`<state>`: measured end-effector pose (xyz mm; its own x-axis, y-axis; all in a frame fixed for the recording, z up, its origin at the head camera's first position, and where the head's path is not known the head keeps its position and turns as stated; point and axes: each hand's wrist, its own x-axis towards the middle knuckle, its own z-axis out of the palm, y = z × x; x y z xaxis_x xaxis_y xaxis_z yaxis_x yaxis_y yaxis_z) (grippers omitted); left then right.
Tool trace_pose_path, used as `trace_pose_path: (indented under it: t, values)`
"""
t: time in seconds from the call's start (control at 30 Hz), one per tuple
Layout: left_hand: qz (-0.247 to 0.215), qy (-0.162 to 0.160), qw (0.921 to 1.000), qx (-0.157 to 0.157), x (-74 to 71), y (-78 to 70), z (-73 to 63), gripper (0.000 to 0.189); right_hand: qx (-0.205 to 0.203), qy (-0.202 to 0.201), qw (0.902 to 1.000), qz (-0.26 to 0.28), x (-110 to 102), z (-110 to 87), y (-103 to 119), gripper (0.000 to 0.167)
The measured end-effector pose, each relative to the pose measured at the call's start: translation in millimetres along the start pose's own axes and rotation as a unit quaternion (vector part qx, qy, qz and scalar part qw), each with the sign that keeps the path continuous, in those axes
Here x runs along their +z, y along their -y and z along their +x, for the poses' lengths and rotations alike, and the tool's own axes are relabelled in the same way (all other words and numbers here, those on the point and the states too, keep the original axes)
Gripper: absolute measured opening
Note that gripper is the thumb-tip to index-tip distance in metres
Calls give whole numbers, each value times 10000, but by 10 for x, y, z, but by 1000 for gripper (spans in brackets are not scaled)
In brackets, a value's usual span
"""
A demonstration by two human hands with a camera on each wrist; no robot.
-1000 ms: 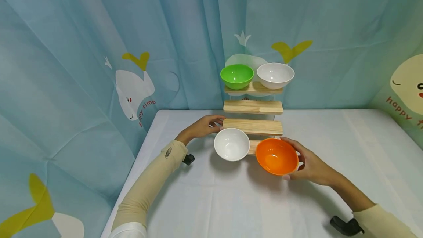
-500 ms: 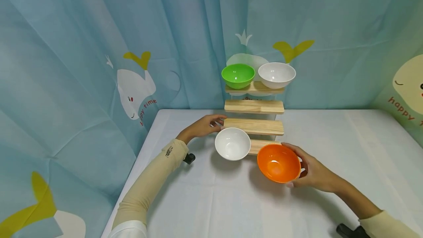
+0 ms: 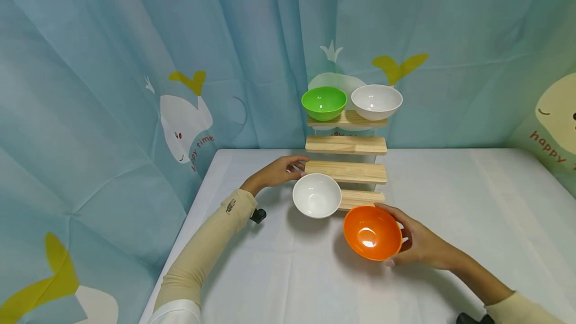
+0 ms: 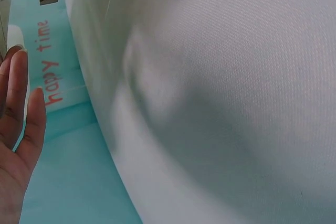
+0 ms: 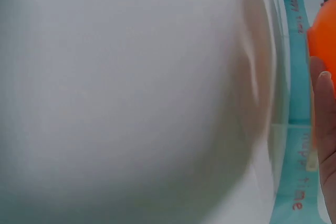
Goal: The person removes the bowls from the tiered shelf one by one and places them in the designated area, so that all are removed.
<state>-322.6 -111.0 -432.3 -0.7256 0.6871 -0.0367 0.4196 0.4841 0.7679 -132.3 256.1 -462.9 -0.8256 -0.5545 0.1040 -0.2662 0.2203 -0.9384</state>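
My right hand (image 3: pixel 418 241) holds an orange bowl (image 3: pixel 373 234) by its right side, with fingers at the far rim and thumb at the near side. The bowl is off the rack, in front of the lowest shelf's right end. In the right wrist view, part of the orange bowl (image 5: pixel 326 40) shows beside a finger. My left hand (image 3: pixel 279 171) is at the left end of a tiered wooden rack (image 3: pixel 355 172), fingertips touching the shelf end. A white bowl (image 3: pixel 317 196) sits at the lowest shelf's left, close to the left thumb.
On the top shelf stand a green bowl (image 3: pixel 324 104) and another white bowl (image 3: pixel 377 103). The rack stands near the back edge of a white-covered table (image 3: pixel 252 274). Blue printed curtains (image 3: pixel 252 54) hang behind and to the left.
My right hand has drawn the orange bowl toward me, away from the lowest shelf, and lately a little left. The left hand and the other bowls have stayed in place.
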Motion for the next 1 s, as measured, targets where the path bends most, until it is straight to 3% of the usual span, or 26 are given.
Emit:
trace_pose_path:
  t: [0.3,1.0]
  values:
    - [-7,-11,10000,-41,9,9,-4,49,169,481,9986,129,168,20,-48,105]
    - [15,-1,10000,0,1,-4,1,48,326,660,9973,-53,546,181,-35,107]
